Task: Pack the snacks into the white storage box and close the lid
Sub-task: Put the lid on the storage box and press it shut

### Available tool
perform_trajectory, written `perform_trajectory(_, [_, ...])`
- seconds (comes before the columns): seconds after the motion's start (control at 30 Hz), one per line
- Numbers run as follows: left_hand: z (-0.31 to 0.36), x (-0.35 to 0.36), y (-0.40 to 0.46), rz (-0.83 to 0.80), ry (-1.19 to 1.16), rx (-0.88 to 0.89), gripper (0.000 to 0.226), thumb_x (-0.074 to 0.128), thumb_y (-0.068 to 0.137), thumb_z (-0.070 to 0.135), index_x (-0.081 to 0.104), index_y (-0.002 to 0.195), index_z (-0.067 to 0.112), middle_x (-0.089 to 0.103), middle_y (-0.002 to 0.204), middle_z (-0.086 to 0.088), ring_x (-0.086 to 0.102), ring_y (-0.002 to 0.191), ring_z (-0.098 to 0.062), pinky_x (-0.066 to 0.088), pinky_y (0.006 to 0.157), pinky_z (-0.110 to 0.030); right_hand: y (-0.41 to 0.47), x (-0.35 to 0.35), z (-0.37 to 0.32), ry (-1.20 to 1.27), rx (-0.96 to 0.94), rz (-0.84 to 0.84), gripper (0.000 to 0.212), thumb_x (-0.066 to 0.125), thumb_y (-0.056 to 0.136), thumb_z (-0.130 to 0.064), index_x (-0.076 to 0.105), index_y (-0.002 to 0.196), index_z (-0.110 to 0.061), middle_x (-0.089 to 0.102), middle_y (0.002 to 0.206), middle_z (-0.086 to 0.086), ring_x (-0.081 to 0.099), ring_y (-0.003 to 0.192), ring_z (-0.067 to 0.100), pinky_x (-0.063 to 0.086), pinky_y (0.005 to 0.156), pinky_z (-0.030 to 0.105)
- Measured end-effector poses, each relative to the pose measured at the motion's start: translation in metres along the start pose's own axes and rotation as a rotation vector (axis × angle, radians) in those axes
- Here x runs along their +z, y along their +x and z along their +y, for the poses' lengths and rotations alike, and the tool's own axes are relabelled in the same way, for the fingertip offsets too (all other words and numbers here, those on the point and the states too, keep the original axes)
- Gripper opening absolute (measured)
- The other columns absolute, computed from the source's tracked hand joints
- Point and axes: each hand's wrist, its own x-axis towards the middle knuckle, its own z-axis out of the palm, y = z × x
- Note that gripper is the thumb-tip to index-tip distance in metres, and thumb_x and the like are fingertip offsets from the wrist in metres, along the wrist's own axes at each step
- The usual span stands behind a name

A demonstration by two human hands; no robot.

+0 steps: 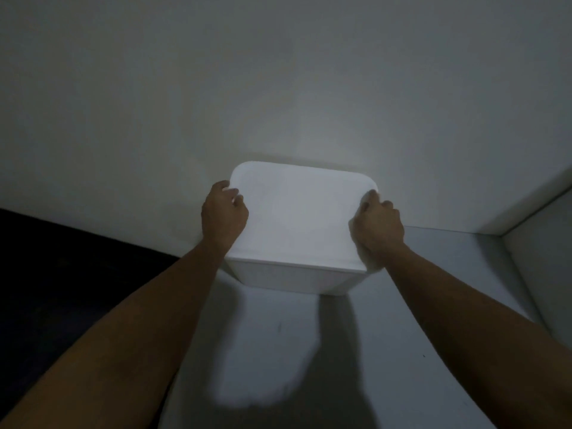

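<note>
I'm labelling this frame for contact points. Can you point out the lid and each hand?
lid [297,218], head view, bare middle of its top.
left hand [223,215], head view, back of the hand at the lid's left edge.
right hand [379,227], head view, back of the hand at the lid's right edge.

Dim, soft pic; glare on lid [297,212], edges dark.

A pale grey-white tabletop [278,351] runs up to a plain wall, dimly lit, with arm shadows across its near part. The white storage box [297,224], lid on, is the only thing standing directly on it (pushed to the far edge), sitting between the fingers [233,196] of both hands at its sides.
</note>
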Motion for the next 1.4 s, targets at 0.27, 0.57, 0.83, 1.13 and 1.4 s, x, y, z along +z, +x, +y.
perform_trajectory(0.27, [0.036,0.025,-0.060,-0.367,0.515,0.186,0.070,0.021,0.098,0.046,0.009,0.151,0.002,0.004,0.161,-0.017,-0.002,0.149,-0.029,0.000,0.119,-0.055,-0.044,0.029,-0.005,-0.300,-0.271,-0.067,0.059,0.022,0.097,-0.043,0.027,0.148,-0.013,0.023,0.157,0.016,0.015,0.146,0.039,0.011,0.112,0.065])
perform_trajectory(0.57, [0.038,0.025,-0.066,-0.337,0.576,0.204,0.074,0.017,0.095,0.056,0.007,0.152,0.011,0.003,0.162,-0.013,-0.001,0.149,-0.029,0.000,0.119,-0.055,-0.046,0.031,-0.005,-0.325,-0.261,-0.064,0.069,0.013,0.095,-0.054,0.015,0.152,-0.015,0.012,0.161,0.014,0.007,0.148,0.037,0.005,0.113,0.065])
perform_trajectory(0.83, [0.012,0.008,-0.018,-0.476,0.562,0.233,0.080,0.013,0.090,0.069,-0.002,0.153,0.021,-0.010,0.162,-0.006,-0.013,0.149,-0.023,-0.011,0.119,-0.050,-0.047,0.022,-0.001,-0.317,-0.271,-0.130,0.077,0.009,0.091,-0.064,0.007,0.153,-0.019,0.003,0.163,0.009,-0.001,0.149,0.035,0.001,0.113,0.066])
perform_trajectory(1.13, [0.005,0.024,0.033,-0.417,0.578,0.253,0.084,0.014,0.089,0.071,0.005,0.153,0.018,-0.003,0.162,-0.009,-0.008,0.149,-0.023,-0.002,0.120,-0.052,-0.002,0.028,-0.019,-0.282,-0.168,-0.066,0.077,0.018,0.089,-0.055,0.021,0.148,-0.005,0.015,0.160,0.015,0.005,0.147,0.040,0.009,0.113,0.066])
perform_trajectory(1.4, [0.013,0.036,0.048,-0.347,0.570,0.259,0.096,0.015,0.079,0.082,0.011,0.152,0.020,0.001,0.162,-0.005,-0.002,0.150,-0.022,0.006,0.120,-0.051,0.040,0.034,-0.030,-0.253,-0.165,-0.086,0.078,0.016,0.089,-0.063,0.011,0.152,-0.019,0.005,0.163,0.005,-0.004,0.149,0.036,0.014,0.112,0.065])
